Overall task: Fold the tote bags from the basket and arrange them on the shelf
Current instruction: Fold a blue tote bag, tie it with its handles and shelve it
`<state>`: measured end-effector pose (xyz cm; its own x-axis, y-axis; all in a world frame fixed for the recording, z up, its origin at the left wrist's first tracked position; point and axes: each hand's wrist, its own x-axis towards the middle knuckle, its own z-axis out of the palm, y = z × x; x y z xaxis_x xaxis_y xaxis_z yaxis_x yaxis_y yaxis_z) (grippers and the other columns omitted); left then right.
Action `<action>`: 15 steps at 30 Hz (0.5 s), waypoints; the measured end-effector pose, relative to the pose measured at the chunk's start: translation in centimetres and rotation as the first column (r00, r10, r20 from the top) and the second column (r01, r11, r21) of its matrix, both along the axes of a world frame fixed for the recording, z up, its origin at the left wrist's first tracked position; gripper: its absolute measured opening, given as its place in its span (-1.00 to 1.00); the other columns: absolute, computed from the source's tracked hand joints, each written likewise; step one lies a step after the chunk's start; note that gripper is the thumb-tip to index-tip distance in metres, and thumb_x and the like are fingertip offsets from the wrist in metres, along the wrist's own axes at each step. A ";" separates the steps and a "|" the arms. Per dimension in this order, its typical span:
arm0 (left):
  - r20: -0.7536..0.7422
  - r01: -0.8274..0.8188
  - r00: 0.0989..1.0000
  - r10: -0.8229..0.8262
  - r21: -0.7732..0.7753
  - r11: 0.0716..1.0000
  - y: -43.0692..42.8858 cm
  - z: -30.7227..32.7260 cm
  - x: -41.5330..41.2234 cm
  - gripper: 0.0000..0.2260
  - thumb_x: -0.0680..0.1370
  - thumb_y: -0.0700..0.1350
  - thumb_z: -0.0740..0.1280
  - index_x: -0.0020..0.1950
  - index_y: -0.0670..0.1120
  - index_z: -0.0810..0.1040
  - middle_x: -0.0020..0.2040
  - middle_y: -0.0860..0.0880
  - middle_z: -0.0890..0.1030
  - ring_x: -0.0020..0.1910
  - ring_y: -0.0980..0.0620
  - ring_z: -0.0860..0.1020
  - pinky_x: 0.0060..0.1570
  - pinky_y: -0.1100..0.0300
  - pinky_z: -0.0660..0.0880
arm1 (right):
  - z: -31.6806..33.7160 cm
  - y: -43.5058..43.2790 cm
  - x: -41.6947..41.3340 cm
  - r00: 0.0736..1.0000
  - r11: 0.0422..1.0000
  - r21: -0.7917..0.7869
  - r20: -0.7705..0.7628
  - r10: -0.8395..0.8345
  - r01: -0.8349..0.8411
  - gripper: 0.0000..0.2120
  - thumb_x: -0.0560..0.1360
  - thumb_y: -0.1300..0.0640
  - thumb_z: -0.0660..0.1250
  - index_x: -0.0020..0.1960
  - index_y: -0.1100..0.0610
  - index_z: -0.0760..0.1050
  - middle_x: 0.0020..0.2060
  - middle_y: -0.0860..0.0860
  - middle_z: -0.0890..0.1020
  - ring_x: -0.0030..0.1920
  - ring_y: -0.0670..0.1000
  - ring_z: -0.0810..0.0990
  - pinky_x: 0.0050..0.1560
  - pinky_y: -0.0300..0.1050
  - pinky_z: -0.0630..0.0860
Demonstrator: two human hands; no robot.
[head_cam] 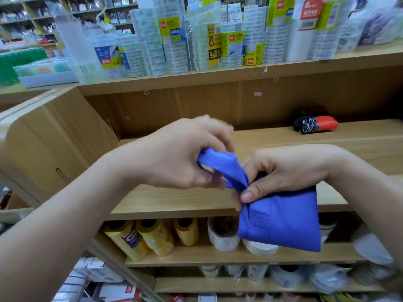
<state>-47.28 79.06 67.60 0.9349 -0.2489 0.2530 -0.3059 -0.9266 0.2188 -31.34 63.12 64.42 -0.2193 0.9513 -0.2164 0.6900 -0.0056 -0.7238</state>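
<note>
You are in the folding step. The blue non-woven fabric tote bag is in the air between your hands, in front of the near edge of the light wooden shelf, and it does not touch it. Its body is already folded into a small flat packet that hangs down under your right hand. This hand pinches the top corner of the packet, with the thumb in front and the curled fingers behind. Your left hand is closed around the blue handle strap, which runs as a twisted band from the packet to the left. Some of its fingers are blurred.

I judge that the next move is to wrap or tuck this strap around the packet. For this the right pinch must be firm, otherwise the folds may open. Then the packet goes on the shelf board, probably beside the folded black and red bags lying far right on it.

The fabric looks matte, thin and a little stiff, with a stitched cross-in-square patch at the strap. The shelf is smooth, with wood grain. The basket is not in view.
</note>
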 end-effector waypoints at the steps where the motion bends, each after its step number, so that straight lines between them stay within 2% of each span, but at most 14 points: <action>1: -0.110 -0.010 0.994 -0.016 -0.232 0.973 0.4 0.1 -0.1 -0.90 0.39 -0.03 0.50 -0.20 0.16 0.61 -0.06 0.10 0.65 0.10 0.04 0.59 0.25 -0.19 0.43 | -0.1 -0.3 0.3 0.999 1.000 0.007 -0.037 -0.012 0.012 -0.82 0.54 -0.03 0.33 -0.01 0.01 0.66 -0.05 0.00 0.67 0.02 0.00 0.63 0.09 -0.09 0.52; 2: -0.163 -0.011 0.984 -0.077 -0.484 0.875 0.9 0.0 -0.4 -0.91 0.40 -0.06 0.49 -0.27 0.10 0.62 -0.22 0.08 0.63 -0.11 0.02 0.62 0.09 -0.12 0.53 | -0.2 -0.6 0.5 0.996 0.999 0.018 -0.083 -0.035 0.037 -0.82 0.53 -0.02 0.33 0.00 0.03 0.66 -0.05 -0.03 0.67 0.01 -0.04 0.63 0.07 -0.15 0.51; 4: -0.069 0.066 0.971 -0.230 -0.843 0.533 1.6 -0.5 -0.9 -0.89 0.40 -0.07 0.48 -0.30 -0.01 0.60 -0.40 0.04 0.57 -0.35 -0.01 0.56 -0.16 0.11 0.55 | -0.5 -1.2 0.8 0.970 0.994 0.036 -0.225 -0.095 0.106 -0.82 0.50 0.02 0.33 0.02 0.03 0.66 -0.05 -0.09 0.68 -0.01 -0.12 0.62 0.04 -0.24 0.50; 6: 0.057 0.113 0.954 -0.295 -0.978 0.177 1.7 -1.6 -1.0 -0.87 0.45 -0.07 0.44 -0.20 -0.12 0.61 -0.49 0.08 0.41 -0.47 0.08 0.49 -0.17 0.15 0.57 | -0.5 -1.6 0.8 0.925 0.990 0.049 -0.364 -0.106 0.133 -0.79 0.48 0.07 0.33 0.09 0.01 0.65 -0.06 -0.14 0.68 -0.03 -0.17 0.62 -0.03 -0.29 0.51; 8: 0.108 0.088 0.941 -0.322 -0.993 -0.075 1.6 -2.3 -0.7 -0.78 0.54 -0.10 0.36 0.07 -0.22 0.61 -0.45 0.05 0.33 -0.51 0.15 0.40 -0.17 0.15 0.60 | -0.8 -1.6 0.8 0.883 0.987 0.080 -0.460 -0.089 0.141 -0.68 0.46 0.08 0.37 0.21 -0.07 0.59 -0.03 -0.09 0.66 -0.04 -0.13 0.62 -0.06 -0.27 0.54; 9: 0.117 0.065 0.934 -0.338 -0.985 -0.161 1.5 -2.6 -0.6 -0.71 0.58 -0.10 0.31 0.20 -0.25 0.55 -0.41 0.03 0.37 -0.51 0.16 0.35 -0.19 0.16 0.60 | -1.0 -1.6 0.9 0.857 0.981 0.092 -0.506 -0.102 0.171 -0.62 0.45 0.07 0.41 0.25 -0.14 0.56 -0.04 -0.02 0.65 -0.06 -0.08 0.62 -0.08 -0.22 0.56; 10: 0.115 0.050 0.936 -0.332 -0.979 -0.199 1.5 -2.8 -0.5 -0.66 0.60 -0.08 0.28 0.29 -0.26 0.49 -0.35 0.01 0.42 -0.51 0.17 0.33 -0.21 0.19 0.60 | -1.1 -1.7 1.0 0.833 0.973 0.099 -0.540 -0.123 0.208 -0.54 0.43 0.07 0.45 0.29 -0.22 0.51 -0.07 0.06 0.63 -0.10 -0.02 0.61 -0.10 -0.17 0.57; 12: 0.086 0.042 0.962 -0.259 -0.984 -0.170 1.5 -3.3 -0.3 -0.62 0.58 -0.04 0.27 0.32 -0.22 0.45 -0.24 0.00 0.51 -0.54 0.22 0.37 -0.27 0.26 0.58 | -1.2 -1.9 1.3 0.825 0.958 0.126 -0.544 -0.150 0.257 -0.40 0.42 0.11 0.46 0.37 -0.25 0.37 -0.13 0.19 0.56 -0.16 0.08 0.58 -0.11 -0.06 0.58; 15: 0.047 0.018 0.987 -0.155 -0.983 -0.182 1.7 -4.0 0.0 -0.54 0.51 -0.02 0.38 0.33 -0.24 0.49 -0.06 0.00 0.62 -0.54 0.22 0.42 -0.30 0.29 0.58 | -0.9 -2.4 0.9 0.890 0.924 0.215 -0.403 -0.211 0.317 -0.27 0.41 0.14 0.51 0.41 -0.32 0.27 -0.10 0.20 0.46 -0.23 0.18 0.50 -0.07 0.07 0.57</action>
<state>-47.28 80.78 63.56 0.9587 0.1465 0.2436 -0.2835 0.4282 0.8581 -30.47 60.74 63.57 0.0354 0.9943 0.1008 0.3759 0.0802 -0.9232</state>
